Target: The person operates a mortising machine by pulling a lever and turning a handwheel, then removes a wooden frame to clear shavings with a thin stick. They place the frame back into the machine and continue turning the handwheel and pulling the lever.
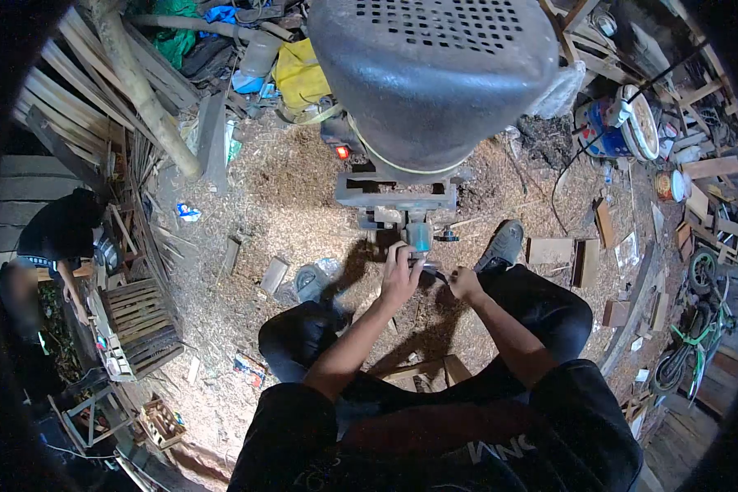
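My left hand [399,275] is up against the front of a machine, its fingers bent beside a teal cylinder [418,237]. What those fingers grip is hidden. Just to the right, my right hand [466,285] is closed around a thin dark tool [439,275] that points towards the left hand. Its working end is too small to make out. Behind the cylinder is a metal frame [396,195], with a dark knob [446,235] at its right. A large grey housing [435,90] with a perforated top looms over both.
Wood shavings cover the ground. Wood blocks [549,250] lie beyond my right shoe [503,246]; another block [275,274] is near my left shoe [310,283]. At the far left people are beside a slatted wooden crate [143,316]. A green bicycle [697,328] stands far right.
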`<state>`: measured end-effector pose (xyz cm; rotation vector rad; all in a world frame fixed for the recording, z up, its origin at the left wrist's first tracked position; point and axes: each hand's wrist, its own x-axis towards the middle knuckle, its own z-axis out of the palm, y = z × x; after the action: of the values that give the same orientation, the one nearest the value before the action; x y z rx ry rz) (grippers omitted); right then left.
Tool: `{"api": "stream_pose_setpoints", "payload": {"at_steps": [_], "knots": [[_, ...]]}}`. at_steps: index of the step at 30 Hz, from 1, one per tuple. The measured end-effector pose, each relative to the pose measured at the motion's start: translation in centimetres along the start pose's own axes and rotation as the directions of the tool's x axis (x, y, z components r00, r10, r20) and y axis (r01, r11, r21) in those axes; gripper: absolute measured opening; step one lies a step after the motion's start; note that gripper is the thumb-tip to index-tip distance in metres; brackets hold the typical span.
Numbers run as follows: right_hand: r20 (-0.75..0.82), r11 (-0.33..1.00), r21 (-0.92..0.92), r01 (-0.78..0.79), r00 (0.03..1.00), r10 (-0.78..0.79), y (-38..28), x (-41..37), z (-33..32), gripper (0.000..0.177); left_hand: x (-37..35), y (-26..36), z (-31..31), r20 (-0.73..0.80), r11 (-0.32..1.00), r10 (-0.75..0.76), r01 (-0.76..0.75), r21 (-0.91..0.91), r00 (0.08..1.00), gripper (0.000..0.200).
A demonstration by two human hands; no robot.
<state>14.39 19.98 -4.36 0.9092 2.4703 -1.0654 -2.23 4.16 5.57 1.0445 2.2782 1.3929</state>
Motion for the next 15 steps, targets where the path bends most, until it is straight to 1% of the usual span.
{"api": "stream_pose_setpoints", "payload": {"at_steps": [2,3,6,7,10,11,14,15], "knots": [[0.078,0.995,-0.064,-0.078,0.994,0.083,-1.0,-1.4,-0.6,0.041,-0.2,-0.5,0.2,-0.008,1.000,0.007,-0.008,-0.021,1.000,0.035],[0.108,0.988,-0.099,-0.115,0.986,0.125,-1.6,-1.7,-1.0,0.041,0.0,-0.4,0.2,-0.063,0.996,0.087,-0.085,0.029,0.994,0.034],[0.129,0.998,0.011,-0.068,0.989,0.066,-1.0,-1.4,0.6,0.046,-0.4,-2.0,0.9,-0.036,0.997,0.074,-0.074,0.006,0.997,0.033],[0.135,1.000,0.012,-0.014,0.991,0.012,1.5,-0.6,3.0,0.055,-0.3,-1.9,1.0,-0.040,0.997,0.075,-0.074,0.032,0.996,0.033],[0.109,0.987,0.002,-0.158,0.982,0.157,0.0,-0.6,3.7,0.062,-0.3,-1.7,0.7,-0.020,1.000,0.015,-0.015,-0.026,1.000,0.034],[0.134,0.995,-0.071,-0.064,0.988,0.073,0.2,-0.5,3.7,0.066,-0.3,-1.8,0.7,-0.019,0.999,0.031,-0.031,-0.022,0.999,0.034],[0.020,1.000,0.008,-0.024,1.000,0.023,1.9,-0.5,4.5,0.062,-0.5,-2.1,0.9,-0.022,1.000,0.026,-0.026,-0.008,0.999,0.035],[0.063,0.999,-0.041,-0.019,0.998,0.021,2.8,-0.3,4.6,0.059,-0.5,-2.2,1.1,-0.027,0.999,0.025,-0.025,-0.022,0.999,0.036]]}}
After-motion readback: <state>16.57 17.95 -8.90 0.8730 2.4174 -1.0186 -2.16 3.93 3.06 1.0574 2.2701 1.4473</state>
